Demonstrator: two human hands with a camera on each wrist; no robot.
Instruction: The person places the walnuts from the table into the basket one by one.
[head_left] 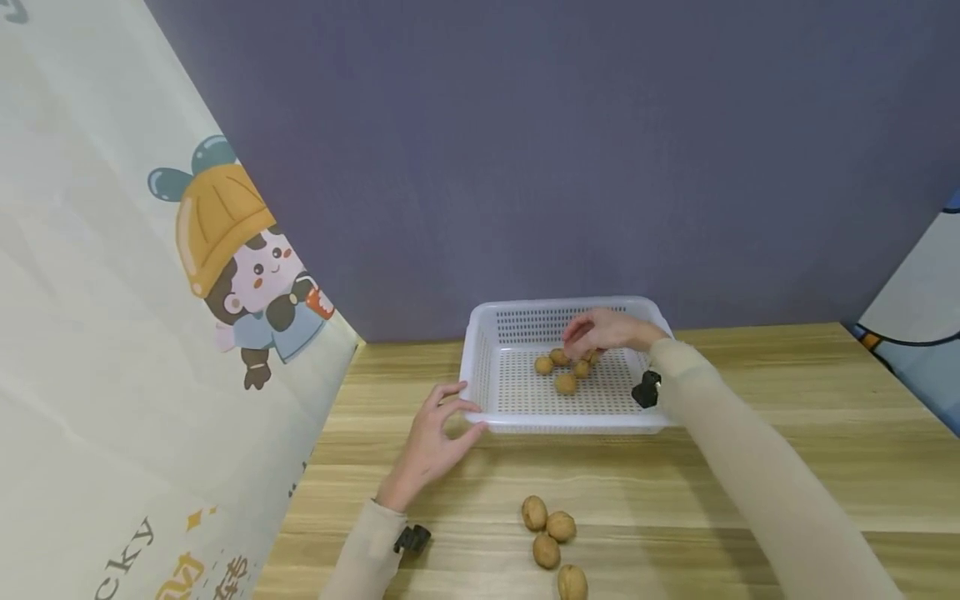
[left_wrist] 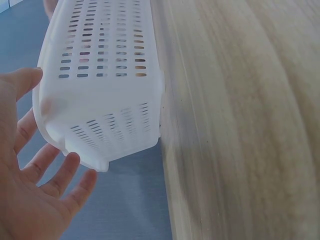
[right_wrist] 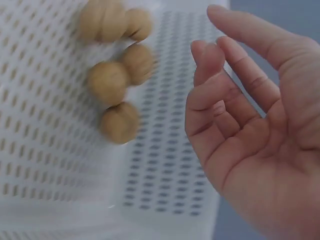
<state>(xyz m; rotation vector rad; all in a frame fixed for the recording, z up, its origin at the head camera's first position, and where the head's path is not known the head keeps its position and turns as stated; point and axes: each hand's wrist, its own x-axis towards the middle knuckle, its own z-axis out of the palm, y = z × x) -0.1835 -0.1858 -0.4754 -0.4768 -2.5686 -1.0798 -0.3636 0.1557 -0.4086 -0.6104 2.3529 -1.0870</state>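
A white plastic basket [head_left: 487, 417] with slotted walls stands on the wooden table. Several walnuts [head_left: 566, 383] lie together on its floor; the right wrist view shows walnuts [right_wrist: 120, 122] grouped beside the slotted wall. My left hand [head_left: 431, 446] touches the near left corner of the basket, its fingers spread around the rim. In the left wrist view the thumb [left_wrist: 27, 80] meets the rim. My right hand [head_left: 607, 329] is over the inside of the basket, above the walnuts. Its fingers [right_wrist: 205, 105] are loosely bent, with nothing held between them.
Several more walnuts [head_left: 546, 550] lie on the table [head_left: 420, 558] in front of the basket. Behind the basket rises a dark blue-grey panel [head_left: 570, 167]. A white sheet with cartoon prints [head_left: 90, 333] hangs along the left side.
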